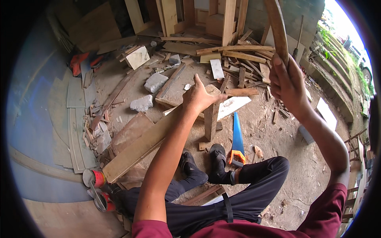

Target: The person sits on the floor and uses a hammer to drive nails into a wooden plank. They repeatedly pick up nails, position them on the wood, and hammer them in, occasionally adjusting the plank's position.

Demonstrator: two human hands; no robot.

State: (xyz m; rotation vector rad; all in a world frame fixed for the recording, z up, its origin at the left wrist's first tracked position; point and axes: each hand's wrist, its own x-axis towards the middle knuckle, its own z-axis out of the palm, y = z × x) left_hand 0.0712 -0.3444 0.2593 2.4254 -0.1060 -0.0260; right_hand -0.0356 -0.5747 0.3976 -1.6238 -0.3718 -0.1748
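In my raised right hand (286, 81), the fingers are wrapped round a curved wooden stick (278, 27), whose upper end runs out of view. My left hand (200, 96) is over the far end of a long thick plank (139, 144), thumb up and apart, a finger stretched to the right; whether it touches the plank I cannot tell. That plank slants from near left toward the middle, beside an upright wooden piece (211, 119). A handsaw with a blue blade (237, 133) and orange handle lies on the ground right of my foot.
Grey concrete blocks (156, 82) lie beyond the plank. Scrap wood (246, 67) is heaped at the far right, with tall boards (168, 16) behind. Two red cans (99, 178) stand near left by a blue-grey sheet (35, 111). Stepped ledges (333, 75) rise at the right.
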